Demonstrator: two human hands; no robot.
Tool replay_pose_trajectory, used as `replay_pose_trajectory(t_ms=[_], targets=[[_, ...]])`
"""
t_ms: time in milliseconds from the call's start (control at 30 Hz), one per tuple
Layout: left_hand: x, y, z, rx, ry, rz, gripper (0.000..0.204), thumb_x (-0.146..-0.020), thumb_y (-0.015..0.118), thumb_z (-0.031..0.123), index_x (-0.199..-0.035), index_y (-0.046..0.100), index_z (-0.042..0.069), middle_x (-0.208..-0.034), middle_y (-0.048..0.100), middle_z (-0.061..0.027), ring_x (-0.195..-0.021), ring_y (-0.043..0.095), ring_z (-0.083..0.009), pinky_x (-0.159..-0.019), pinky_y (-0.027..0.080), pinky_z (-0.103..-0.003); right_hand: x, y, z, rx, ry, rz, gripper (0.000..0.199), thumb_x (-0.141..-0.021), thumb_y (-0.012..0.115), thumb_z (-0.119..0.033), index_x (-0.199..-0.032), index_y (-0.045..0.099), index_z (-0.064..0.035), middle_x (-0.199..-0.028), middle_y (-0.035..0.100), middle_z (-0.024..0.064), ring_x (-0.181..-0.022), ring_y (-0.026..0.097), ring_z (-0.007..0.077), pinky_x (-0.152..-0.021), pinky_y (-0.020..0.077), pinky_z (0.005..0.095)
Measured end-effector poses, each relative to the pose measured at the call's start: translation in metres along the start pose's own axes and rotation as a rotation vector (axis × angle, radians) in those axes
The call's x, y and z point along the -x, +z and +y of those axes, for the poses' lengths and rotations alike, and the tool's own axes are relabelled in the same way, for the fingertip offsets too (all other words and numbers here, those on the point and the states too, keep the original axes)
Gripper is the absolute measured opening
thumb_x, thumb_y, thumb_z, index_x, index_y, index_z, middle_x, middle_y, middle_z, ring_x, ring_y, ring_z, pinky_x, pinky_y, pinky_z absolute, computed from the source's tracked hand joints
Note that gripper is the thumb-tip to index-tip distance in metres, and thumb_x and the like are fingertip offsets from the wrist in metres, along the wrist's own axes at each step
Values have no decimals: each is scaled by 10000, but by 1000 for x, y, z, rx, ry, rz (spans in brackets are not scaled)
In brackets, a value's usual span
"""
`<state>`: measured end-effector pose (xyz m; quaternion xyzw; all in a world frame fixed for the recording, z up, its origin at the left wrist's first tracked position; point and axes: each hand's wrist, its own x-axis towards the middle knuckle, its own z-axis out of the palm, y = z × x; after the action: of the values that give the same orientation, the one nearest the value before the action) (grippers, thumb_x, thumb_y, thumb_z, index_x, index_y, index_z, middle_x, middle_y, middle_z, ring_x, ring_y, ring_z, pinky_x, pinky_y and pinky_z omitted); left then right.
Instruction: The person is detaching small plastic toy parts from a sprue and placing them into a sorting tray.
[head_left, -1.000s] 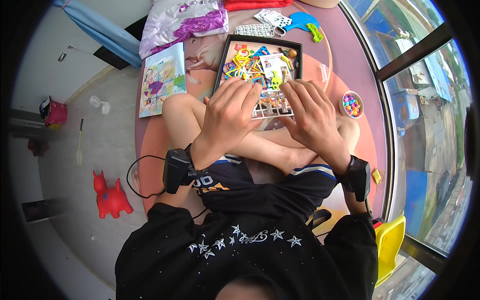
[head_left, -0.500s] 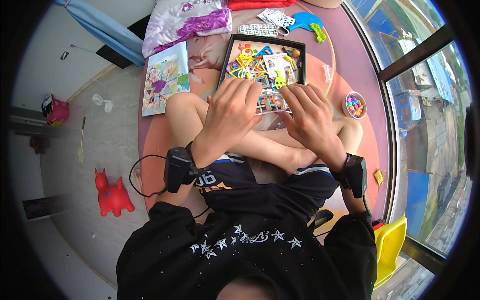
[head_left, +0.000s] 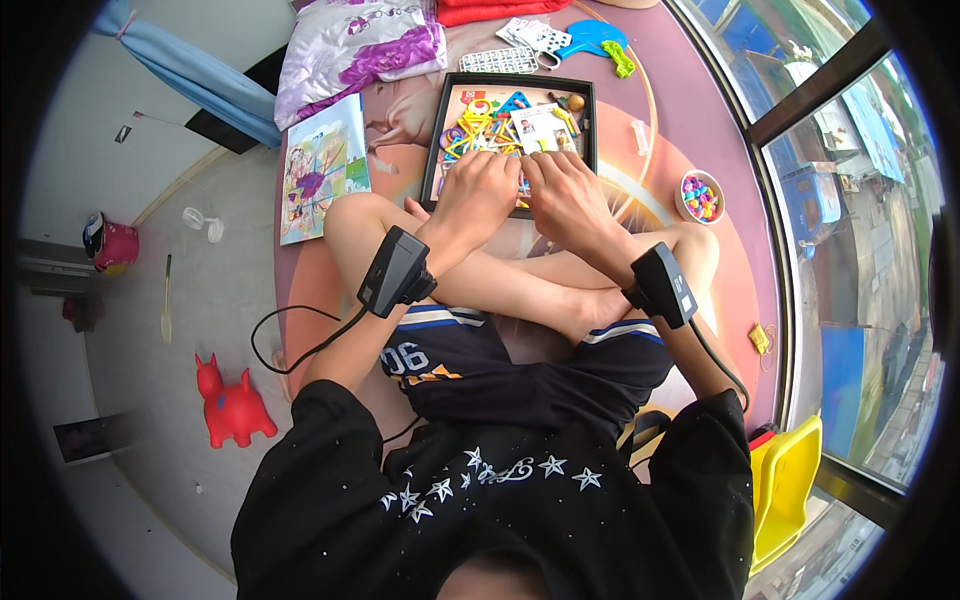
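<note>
My left hand [head_left: 480,195] and my right hand [head_left: 570,192] are side by side at the near edge of a black-rimmed tray [head_left: 436,130], their knuckles almost touching. The fingers of both curl downward and are closed. What they grip, if anything, is hidden beneath them; only bits of colour show in the gap. Yellow, blue and other coloured plastic shapes [head_left: 484,125] fill the tray's left part. A white printed card [head_left: 538,122] lies to their right, below a small brown ball [head_left: 575,102].
A bowl of colourful pieces [head_left: 702,198] stands right of my knee. Beyond the tray lie a white gridded plastic piece [head_left: 498,61], playing cards [head_left: 535,35] and a blue plastic item [head_left: 592,40]. A picture sheet [head_left: 325,175] lies left; windows line the right.
Both hands have drawn closer together and moved slightly forward over the tray's near edge. The pale, see-through plastic frame between them half a second ago is now out of sight.
</note>
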<state>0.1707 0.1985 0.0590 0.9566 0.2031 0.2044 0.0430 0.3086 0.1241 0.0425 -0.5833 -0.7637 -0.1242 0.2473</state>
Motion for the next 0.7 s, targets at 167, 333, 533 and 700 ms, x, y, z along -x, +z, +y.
replay_pose_trajectory(t_ms=[167, 333, 533, 700], targets=[[-5, 34, -16, -166, 148, 91, 159, -666, 594, 46, -794, 577, -47, -839, 596, -205, -1043, 513, -372, -926, 385, -405, 6, 27, 9, 8, 72, -30, 146, -634, 540, -18, -778, 527, 4, -757, 568, 121, -745, 585, 269, -703, 445, 368], [-4, 48, -26, -115, 198, 51, 104, -677, 582, 25, -748, 582, -52, -851, 604, -202, -1063, 519, -329, -980, 356, -421, 11, 41, 14, -4, 106, -84, 123, -692, 603, -104, -748, 522, -31, -720, 554, 92, -712, 578, 268, -688, 448, 372], [7, 71, -37, -7, 199, 63, 144, -637, 583, 14, -744, 600, -80, -864, 599, -252, -1043, 522, -362, -1002, 344, -411, 15, 54, 14, -105, 106, -96, 100, -618, 559, -28, -717, 547, -23, -715, 561, 117, -715, 583, 278, -702, 441, 374], [7, 68, -37, 46, 192, 52, 109, -625, 592, 2, -698, 597, -78, -850, 598, -243, -1017, 539, -346, -1003, 351, -418, 14, 56, 14, -114, 110, -151, 133, -626, 589, -48, -750, 545, -32, -724, 565, 112, -722, 584, 279, -704, 440, 377]])
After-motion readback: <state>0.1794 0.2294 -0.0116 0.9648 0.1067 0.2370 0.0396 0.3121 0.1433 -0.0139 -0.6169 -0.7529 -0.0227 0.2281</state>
